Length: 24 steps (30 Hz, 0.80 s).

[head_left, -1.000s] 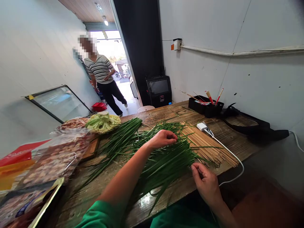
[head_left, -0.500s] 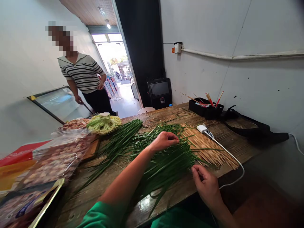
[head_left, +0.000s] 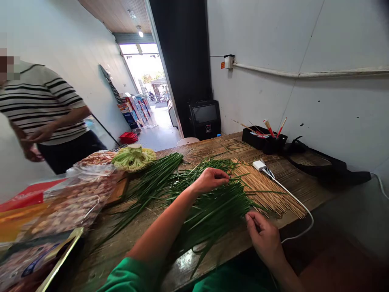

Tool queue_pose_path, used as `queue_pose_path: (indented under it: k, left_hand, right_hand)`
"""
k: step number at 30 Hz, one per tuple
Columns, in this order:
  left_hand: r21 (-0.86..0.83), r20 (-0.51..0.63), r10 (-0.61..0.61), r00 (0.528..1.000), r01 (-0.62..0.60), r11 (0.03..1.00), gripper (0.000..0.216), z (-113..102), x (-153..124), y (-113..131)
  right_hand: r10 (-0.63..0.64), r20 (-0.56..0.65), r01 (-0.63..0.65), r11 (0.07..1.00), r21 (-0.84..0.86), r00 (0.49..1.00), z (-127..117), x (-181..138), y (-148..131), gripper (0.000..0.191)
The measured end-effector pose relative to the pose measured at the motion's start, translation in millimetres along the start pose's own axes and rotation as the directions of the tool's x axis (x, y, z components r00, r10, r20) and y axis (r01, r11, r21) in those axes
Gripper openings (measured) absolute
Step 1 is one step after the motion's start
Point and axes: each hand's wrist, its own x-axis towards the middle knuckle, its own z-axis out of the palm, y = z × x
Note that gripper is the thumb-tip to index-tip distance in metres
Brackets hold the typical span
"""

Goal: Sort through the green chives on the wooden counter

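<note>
A thick bundle of long green garlic chives (head_left: 209,215) lies across the front of the wooden table, its stalk ends toward the right. At the bundle's far side, my left hand (head_left: 210,180) is closed in a pinch over the stalks. My right hand (head_left: 263,235) pinches thumb against finger at the near corner of the stalk ends. Whatever sits between either hand's fingertips is too small or hidden to tell. More garlic chives (head_left: 159,172) lie spread behind and to the left. Beside the bundle on the right is a layer of thin bamboo skewers (head_left: 270,190).
A cauliflower (head_left: 133,158), bagged meat pieces (head_left: 73,202) and a dark packet (head_left: 36,259) occupy the left. A white adapter (head_left: 259,165) with a cable lies over the skewers. A black holder (head_left: 263,140) and strap stand behind. A person in a striped top (head_left: 45,105) is at far left.
The person in the striped top has moved left and closer, uncovering stacked boxes and a red basket by the doorway. Both my hands and the chives stay practically where they were.
</note>
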Motion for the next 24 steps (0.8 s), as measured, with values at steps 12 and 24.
queue_pose_path:
  k: [12, 24]
  left_hand:
    - [0.093, -0.003, 0.030, 1.000, -0.030, 0.995, 0.020, -0.8, -0.3, -0.6]
    - [0.490, 0.074, 0.107, 0.991, -0.130, 0.862, 0.028, -37.8, -8.2, 14.9]
  right_hand:
    - [-0.006, 0.002, 0.006, 0.999, -0.036, 1.000, 1.6, -1.1, 3.1, 0.031]
    - [0.026, 0.011, -0.025, 0.999, -0.038, 1.000, 0.2, -1.5, -0.3, 0.033]
